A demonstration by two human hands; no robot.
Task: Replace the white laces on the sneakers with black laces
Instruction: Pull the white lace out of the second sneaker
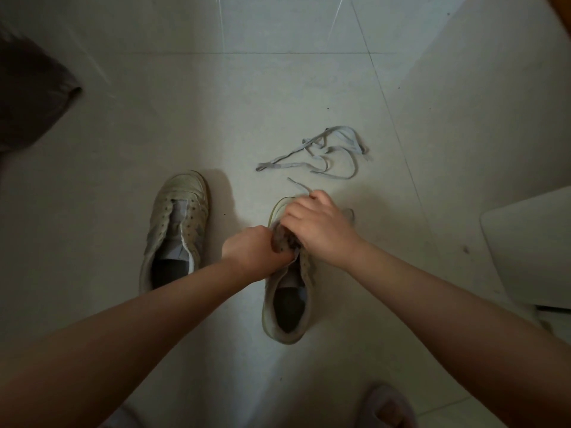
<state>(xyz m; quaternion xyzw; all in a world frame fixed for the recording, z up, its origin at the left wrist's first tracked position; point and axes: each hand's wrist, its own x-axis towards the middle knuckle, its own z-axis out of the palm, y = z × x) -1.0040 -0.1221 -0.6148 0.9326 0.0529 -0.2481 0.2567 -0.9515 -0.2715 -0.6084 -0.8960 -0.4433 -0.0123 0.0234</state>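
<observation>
Loose white lace (321, 154) on floor (216, 103), nr slipper (386, 406).

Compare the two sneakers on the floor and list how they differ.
The left sneaker lies untouched, its eyelets bare; the right sneaker is gripped by the left hand and right hand. A white lace end still shows at the right sneaker's toe; the left sneaker shows none. The left sneaker is fully visible; the right sneaker's front is hidden by hands. Both are pale, worn, toes pointing away.

Bare floor (92, 211) left, loose white lace (321, 156) ahead, white stool (531, 251) right
</observation>
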